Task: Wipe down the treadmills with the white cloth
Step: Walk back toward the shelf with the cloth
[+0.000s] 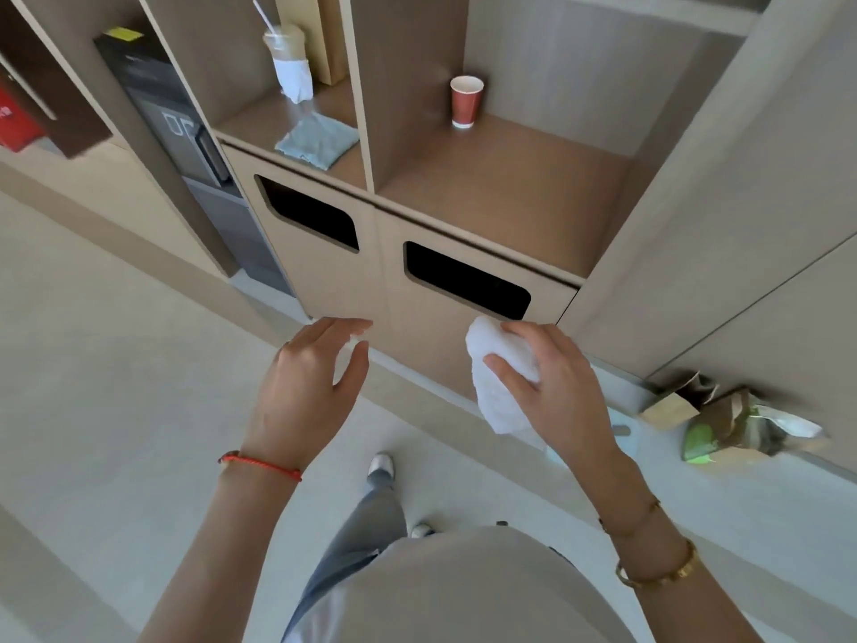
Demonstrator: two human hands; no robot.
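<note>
I stand at a tall beige wooden shelf-and-bin cabinet [463, 211] with 2 dark rounded slots in its lower doors, and no treadmill is in view, so I judge I am at the cloth-in-hand stage, before or between machines. My next move calls for turning away from the cabinet to find a treadmill, keeping the cloth bunched in my grip.

My right hand [552, 387] curls around the crumpled white cloth [498, 382], thumb pressed across it, just in front of the right-hand slot. My left hand [310, 382] hangs loose and spread beside it, holding nothing.

On the floor to my right lies a torn brown paper bag with green packaging [732, 420], which I should step around. On the left shelf sit a folded grey-blue rag [317, 141] and a clear plastic cup with a straw [287, 62]; a red paper cup [466, 102] stands in the right compartment.
</note>
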